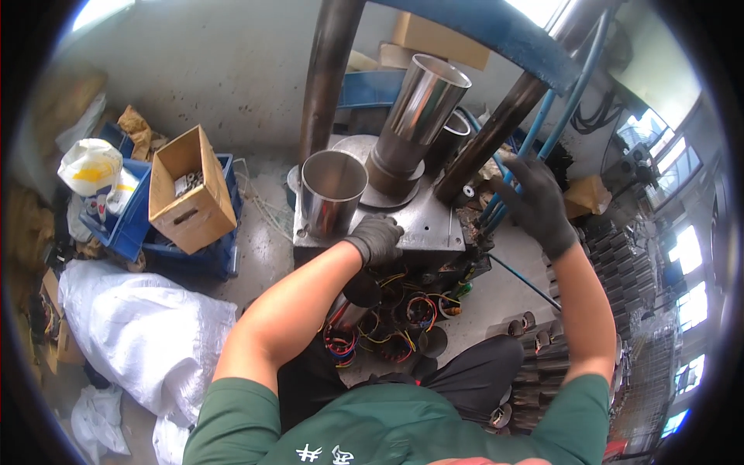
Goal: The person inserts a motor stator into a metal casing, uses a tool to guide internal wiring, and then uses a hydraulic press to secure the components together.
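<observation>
My left hand (377,240), in a dark grey glove, rests at the front edge of a metal press table (434,231) with its fingers curled; whether anything is inside them is hidden. Just behind it, a short shiny metal tube (333,203) stands upright on the table's left part. A taller polished tube (428,97) sits on a dark round base (395,167) in the middle of the press. My right hand (535,203), gloved too, is raised off the table's right side by blue hoses (535,128). Its fingers are apart, and nothing shows in them.
Thick steel columns (329,85) and a blue crossbeam (496,35) frame the press. Wound parts with coloured wires (415,310) lie below the table. At left are a cardboard box (190,194), blue crates (124,209) and a white sack (147,333). Metal cylinders (620,267) are stacked at right.
</observation>
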A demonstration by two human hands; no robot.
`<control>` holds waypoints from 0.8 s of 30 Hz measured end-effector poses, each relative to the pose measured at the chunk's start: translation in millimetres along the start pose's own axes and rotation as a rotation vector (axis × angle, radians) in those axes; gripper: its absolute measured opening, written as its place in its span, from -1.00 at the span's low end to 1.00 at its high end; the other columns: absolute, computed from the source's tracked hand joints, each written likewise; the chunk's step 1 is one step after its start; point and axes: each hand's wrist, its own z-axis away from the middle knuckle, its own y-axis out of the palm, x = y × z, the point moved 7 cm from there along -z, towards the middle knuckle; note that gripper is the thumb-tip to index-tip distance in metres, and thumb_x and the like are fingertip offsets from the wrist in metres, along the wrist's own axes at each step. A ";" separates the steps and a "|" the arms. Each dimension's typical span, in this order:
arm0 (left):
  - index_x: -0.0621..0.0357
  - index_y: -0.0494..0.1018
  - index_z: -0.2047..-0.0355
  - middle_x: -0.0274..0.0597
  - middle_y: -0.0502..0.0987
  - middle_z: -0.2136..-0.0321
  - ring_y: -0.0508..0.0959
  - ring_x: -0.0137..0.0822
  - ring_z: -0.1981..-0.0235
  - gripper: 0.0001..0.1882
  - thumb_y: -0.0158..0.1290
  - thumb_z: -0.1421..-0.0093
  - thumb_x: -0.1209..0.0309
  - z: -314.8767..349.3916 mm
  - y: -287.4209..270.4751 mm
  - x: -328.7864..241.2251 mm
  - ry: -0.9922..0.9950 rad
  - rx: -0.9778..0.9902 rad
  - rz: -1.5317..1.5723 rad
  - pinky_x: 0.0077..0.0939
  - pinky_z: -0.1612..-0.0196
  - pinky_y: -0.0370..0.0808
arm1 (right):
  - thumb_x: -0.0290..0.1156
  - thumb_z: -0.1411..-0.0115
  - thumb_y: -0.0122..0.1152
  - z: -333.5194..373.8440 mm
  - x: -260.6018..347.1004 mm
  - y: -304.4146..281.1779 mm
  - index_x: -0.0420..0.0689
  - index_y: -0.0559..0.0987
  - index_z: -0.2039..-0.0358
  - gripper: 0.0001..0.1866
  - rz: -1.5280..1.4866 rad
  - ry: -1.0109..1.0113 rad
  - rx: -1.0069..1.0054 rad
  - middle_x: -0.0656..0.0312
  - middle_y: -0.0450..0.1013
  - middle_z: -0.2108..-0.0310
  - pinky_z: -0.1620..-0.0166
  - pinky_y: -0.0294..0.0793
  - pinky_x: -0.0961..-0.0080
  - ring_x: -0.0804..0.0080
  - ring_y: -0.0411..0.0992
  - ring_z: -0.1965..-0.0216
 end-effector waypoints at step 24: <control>0.19 0.64 0.07 0.18 0.62 0.13 0.60 0.13 0.03 -0.64 0.18 -0.19 0.25 -7.0 -2.7 4.4 0.066 -0.208 0.062 -0.03 -0.11 0.52 | 0.02 -0.06 0.49 -97.4 -11.7 101.3 -0.11 0.72 0.13 -0.49 -0.167 -0.206 0.767 0.11 0.66 0.08 -0.04 0.55 0.34 0.22 0.61 0.10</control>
